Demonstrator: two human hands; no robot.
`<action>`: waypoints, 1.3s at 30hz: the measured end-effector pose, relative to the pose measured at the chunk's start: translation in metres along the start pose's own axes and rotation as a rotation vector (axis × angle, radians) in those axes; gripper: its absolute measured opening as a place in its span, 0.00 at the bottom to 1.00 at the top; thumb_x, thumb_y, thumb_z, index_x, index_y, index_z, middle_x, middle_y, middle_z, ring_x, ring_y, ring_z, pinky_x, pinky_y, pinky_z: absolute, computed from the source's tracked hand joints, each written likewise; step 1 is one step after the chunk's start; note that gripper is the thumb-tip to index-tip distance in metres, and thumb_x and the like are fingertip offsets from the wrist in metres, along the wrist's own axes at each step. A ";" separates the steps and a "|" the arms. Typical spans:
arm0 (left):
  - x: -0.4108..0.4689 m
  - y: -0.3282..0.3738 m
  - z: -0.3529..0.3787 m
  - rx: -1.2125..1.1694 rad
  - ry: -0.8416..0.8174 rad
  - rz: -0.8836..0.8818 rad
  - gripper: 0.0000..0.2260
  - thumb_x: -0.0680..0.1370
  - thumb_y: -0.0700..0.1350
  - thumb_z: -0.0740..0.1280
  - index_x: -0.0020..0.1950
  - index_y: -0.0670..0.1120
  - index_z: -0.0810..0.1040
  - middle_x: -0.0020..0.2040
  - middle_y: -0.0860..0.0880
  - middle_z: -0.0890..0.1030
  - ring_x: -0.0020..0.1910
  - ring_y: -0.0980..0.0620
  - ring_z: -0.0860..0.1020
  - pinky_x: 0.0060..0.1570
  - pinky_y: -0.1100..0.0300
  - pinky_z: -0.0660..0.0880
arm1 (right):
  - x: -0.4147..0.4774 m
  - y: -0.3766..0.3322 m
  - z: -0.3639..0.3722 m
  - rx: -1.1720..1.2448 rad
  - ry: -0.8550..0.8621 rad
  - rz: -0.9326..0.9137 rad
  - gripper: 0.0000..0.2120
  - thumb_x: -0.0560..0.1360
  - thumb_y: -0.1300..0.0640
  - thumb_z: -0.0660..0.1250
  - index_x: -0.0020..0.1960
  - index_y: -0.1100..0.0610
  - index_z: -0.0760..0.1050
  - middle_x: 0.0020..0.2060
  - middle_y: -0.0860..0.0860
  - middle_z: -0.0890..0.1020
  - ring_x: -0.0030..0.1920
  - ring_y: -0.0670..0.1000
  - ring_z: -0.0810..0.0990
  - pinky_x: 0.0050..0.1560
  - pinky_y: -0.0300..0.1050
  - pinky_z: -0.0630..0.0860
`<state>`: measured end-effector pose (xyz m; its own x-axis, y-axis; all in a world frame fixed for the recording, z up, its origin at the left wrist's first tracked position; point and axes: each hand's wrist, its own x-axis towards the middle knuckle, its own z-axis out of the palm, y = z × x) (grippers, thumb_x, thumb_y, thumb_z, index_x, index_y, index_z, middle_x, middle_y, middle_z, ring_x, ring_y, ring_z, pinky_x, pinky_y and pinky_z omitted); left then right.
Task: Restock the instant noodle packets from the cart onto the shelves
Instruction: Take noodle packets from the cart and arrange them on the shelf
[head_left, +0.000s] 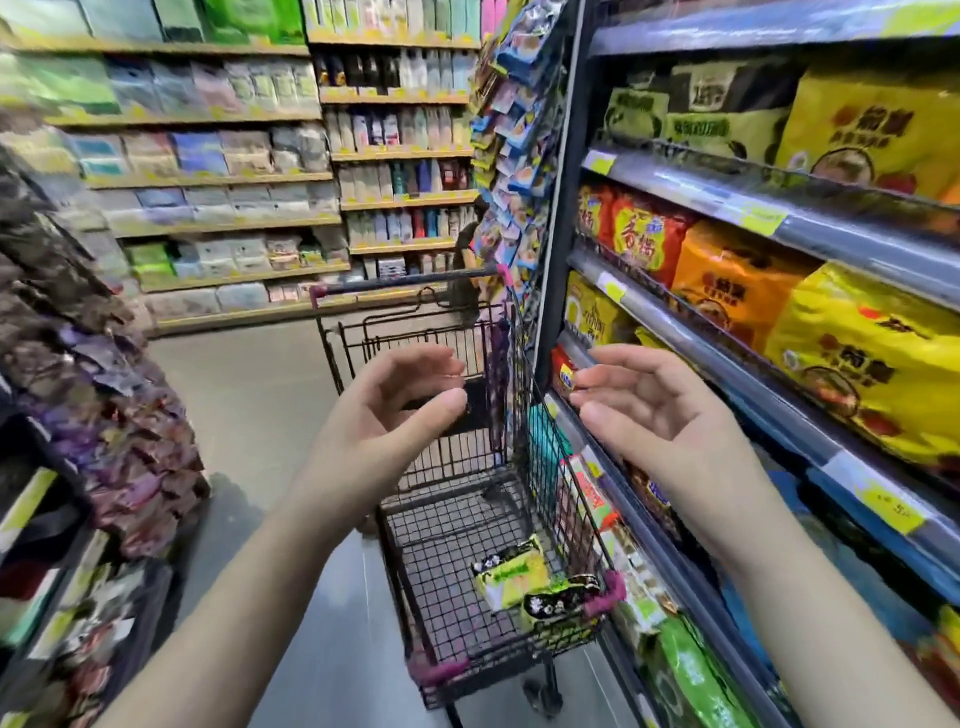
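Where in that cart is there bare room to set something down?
Most of the cart floor is bare mesh, from the far wall to the two green noodle packets in the near right corner. The shelves alongside look packed. Both hands are empty.

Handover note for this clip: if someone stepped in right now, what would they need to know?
Left hand and right hand: both open and empty, raised above the cart.
Cart: two green noodle packets lie in its near right corner; nothing else visible in it.
Shelves on the right: already well stocked with packets.
Left to do: shelve those two packets.
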<state>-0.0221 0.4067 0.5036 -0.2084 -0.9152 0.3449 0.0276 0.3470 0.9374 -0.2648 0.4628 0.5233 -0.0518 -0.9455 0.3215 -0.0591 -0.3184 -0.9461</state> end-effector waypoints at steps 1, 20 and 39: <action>0.008 -0.002 0.003 0.012 -0.008 0.000 0.19 0.75 0.47 0.72 0.65 0.45 0.77 0.61 0.48 0.83 0.62 0.50 0.81 0.63 0.54 0.78 | 0.007 0.004 -0.002 0.002 -0.004 0.002 0.22 0.70 0.57 0.75 0.63 0.53 0.77 0.55 0.50 0.86 0.57 0.50 0.84 0.61 0.40 0.78; 0.118 -0.214 0.018 0.074 0.058 -0.492 0.19 0.74 0.51 0.73 0.64 0.50 0.77 0.60 0.54 0.83 0.59 0.58 0.82 0.57 0.64 0.78 | 0.152 0.225 -0.040 0.056 -0.129 0.335 0.24 0.69 0.60 0.75 0.64 0.55 0.76 0.55 0.54 0.85 0.56 0.53 0.84 0.61 0.43 0.78; -0.026 -0.498 0.107 0.462 -0.935 -0.785 0.45 0.71 0.44 0.77 0.82 0.53 0.56 0.80 0.51 0.61 0.79 0.52 0.59 0.76 0.65 0.52 | 0.101 0.400 -0.057 -0.061 -0.040 0.695 0.25 0.68 0.57 0.77 0.64 0.53 0.77 0.56 0.52 0.85 0.57 0.51 0.85 0.60 0.40 0.79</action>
<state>-0.1345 0.2798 0.0230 -0.6176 -0.4815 -0.6219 -0.7088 -0.0020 0.7054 -0.3505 0.2441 0.1792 -0.0609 -0.9308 -0.3605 -0.0817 0.3646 -0.9276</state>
